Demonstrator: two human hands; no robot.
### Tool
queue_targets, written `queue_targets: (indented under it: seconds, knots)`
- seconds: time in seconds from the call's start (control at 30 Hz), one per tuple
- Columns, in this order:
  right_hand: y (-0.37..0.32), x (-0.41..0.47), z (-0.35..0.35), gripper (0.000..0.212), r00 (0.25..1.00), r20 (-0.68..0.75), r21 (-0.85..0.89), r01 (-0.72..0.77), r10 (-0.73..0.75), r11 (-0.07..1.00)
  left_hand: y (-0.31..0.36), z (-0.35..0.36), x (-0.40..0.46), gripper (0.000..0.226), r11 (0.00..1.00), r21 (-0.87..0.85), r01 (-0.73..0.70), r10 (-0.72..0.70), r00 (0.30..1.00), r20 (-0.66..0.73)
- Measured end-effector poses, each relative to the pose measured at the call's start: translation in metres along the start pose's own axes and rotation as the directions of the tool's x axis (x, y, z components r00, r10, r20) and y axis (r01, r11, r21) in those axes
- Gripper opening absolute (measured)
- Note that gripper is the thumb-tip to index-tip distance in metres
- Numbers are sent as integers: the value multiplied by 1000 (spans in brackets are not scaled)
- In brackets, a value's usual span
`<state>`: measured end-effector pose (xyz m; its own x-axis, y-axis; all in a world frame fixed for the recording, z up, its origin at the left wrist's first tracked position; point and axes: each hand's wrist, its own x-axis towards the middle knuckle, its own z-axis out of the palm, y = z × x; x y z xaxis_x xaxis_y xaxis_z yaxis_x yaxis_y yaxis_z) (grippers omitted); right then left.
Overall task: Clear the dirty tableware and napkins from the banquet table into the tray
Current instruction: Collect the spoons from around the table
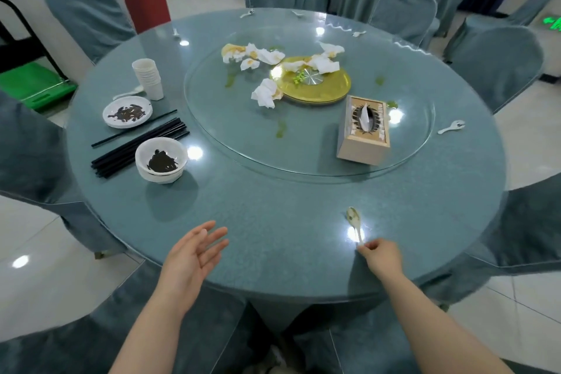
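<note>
One white spoon [355, 223] lies near the round table's [273, 252] front edge, its handle end pinched by the right hand [381, 256]. The left hand [194, 255] hovers beside it, fingers spread, holding nothing. Crumpled napkins [267, 55] litter the glass turntable [303, 143] beyond.

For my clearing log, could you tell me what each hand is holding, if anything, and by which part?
The right hand pinches the white spoon by its handle end, with the bowl still on the table. The left hand is open and holds nothing.
</note>
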<state>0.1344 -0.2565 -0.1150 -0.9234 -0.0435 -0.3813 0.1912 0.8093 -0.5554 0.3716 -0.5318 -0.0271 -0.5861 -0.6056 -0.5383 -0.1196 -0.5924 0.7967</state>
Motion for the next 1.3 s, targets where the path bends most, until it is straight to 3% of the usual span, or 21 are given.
queue_targets:
  seconds: [0.17, 0.4, 0.73, 1.0, 1.13, 1.3]
  knots:
    - [-12, -37, -3, 15, 994, 51, 155, 83, -92, 984, -5, 9, -9, 18, 1000, -4, -4, 4, 1000, 31]
    - [-38, -147, -27, 19, 971, 40, 358, 208, -238, 910, -20, 28, -44, 16, 994, 110, 1, -22, 981, 195]
    - [-22, -239, -65, 4, 938, 29, 365, 313, -347, 877, -48, 81, -110, 8, 929, 332, -161, -15, 883, 468]
    - [26, -256, -104, 4, 943, -12, 351, 315, -332, 882, -77, 133, -150, 5, 915, 355, -194, -18, 856, 516]
    - [68, -260, -150, 6, 948, -91, 355, 317, -305, 880, -105, 179, -182, 8, 918, 350, -185, -65, 802, 594]
    - [145, -262, -223, 11, 959, -146, 445, 283, -243, 849, -150, 246, -228, 9, 908, 361, -213, -60, 786, 616]
